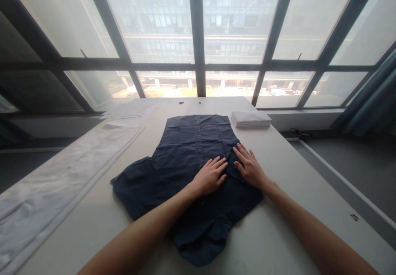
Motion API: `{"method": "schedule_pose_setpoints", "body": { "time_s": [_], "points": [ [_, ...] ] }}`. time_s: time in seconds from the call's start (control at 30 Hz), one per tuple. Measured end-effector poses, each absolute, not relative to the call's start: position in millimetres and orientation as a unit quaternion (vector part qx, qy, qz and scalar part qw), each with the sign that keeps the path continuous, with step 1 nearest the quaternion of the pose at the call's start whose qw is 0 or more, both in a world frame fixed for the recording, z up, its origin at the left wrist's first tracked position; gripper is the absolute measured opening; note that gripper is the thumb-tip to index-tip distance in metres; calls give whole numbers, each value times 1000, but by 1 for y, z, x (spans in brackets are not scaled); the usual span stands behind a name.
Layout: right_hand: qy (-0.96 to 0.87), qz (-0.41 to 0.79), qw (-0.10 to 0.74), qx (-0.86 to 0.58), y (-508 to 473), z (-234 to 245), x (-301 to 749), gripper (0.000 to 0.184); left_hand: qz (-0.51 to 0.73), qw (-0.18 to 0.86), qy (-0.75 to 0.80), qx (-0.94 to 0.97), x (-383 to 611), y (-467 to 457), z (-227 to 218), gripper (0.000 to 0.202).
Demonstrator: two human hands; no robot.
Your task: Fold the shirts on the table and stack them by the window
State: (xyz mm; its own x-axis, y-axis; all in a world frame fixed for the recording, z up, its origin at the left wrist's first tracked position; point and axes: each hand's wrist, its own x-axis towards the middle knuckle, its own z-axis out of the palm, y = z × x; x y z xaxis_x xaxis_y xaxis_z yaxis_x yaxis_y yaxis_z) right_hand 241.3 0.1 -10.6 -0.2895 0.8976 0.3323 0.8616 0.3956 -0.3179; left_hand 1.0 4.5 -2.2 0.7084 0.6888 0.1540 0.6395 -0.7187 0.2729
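Note:
A dark navy short-sleeved shirt with a buttoned front lies spread on the white table, its collar end toward me and its hem toward the window. My left hand rests flat on the middle of the shirt, just right of the button strip, fingers stretched out. Flat on the shirt's right side is my right hand, its fingers spread near the side seam. Neither hand grips the cloth. Slight creases run across the fabric. My left forearm covers part of the lower front.
A folded stack of white cloth sits at the table's far right. Along the left lies a long, wrinkled white cloth, with white sheets beyond it. Large framed windows stand behind the table, and a blue curtain hangs at right.

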Motion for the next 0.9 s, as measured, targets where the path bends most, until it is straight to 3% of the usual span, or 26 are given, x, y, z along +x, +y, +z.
{"method": "schedule_pose_setpoints", "body": {
  "time_s": [0.1, 0.17, 0.57, 0.9],
  "points": [
    [-820, 68, 147, -549, -2, -14, 235, 58, 123, 100, 361, 919, 1, 5, -3, 55],
    [-814, 74, 135, -560, -1, -16, 234, 58, 122, 98, 361, 919, 1, 5, -4, 55],
    [-793, 84, 132, -588, 1, -17, 233, 59, 123, 94, 358, 921, -1, 7, -6, 55],
    [-779, 55, 194, -594, 1, -19, 234, 59, 127, 95, 358, 920, -1, 8, -7, 55]
  ]
}}
